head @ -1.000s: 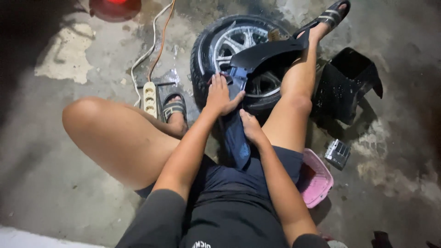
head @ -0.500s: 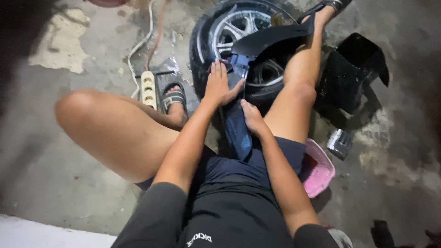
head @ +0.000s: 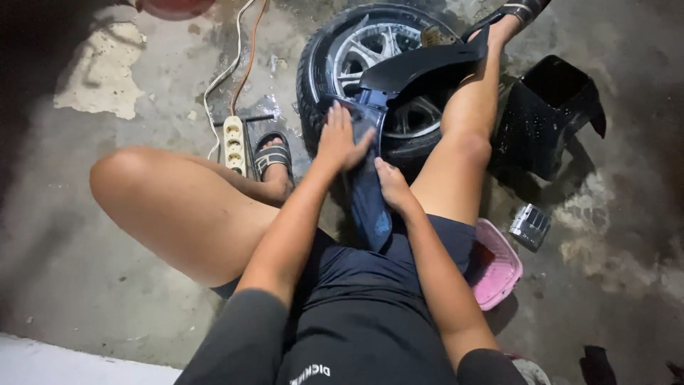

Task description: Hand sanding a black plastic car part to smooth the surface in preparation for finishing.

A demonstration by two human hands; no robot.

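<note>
I sit on a concrete floor with a dark blue plastic fender panel point(head: 369, 196) running from my lap toward a motorcycle wheel point(head: 370, 68) with a black tyre and silver spokes. My left hand point(head: 340, 137) lies flat on the upper end of the panel, fingers spread, close to the tyre. My right hand point(head: 390, 187) presses on the panel's right edge lower down, fingers curled over it. A black fender piece point(head: 420, 65) lies across the wheel. My right leg stretches beside the wheel; my left knee is bent out to the left.
A white power strip point(head: 234, 145) with white and orange cables lies left of my sandalled foot. A black plastic cover point(head: 545, 117) stands right of my leg. A pink basket point(head: 499, 267) and a small silver metal part point(head: 529, 227) sit at my right hip. A red object point(head: 174, 7) is at the top.
The view has shifted slightly. My left hand has slid a little along the top of the blue panel; my right hand stays on its edge.
</note>
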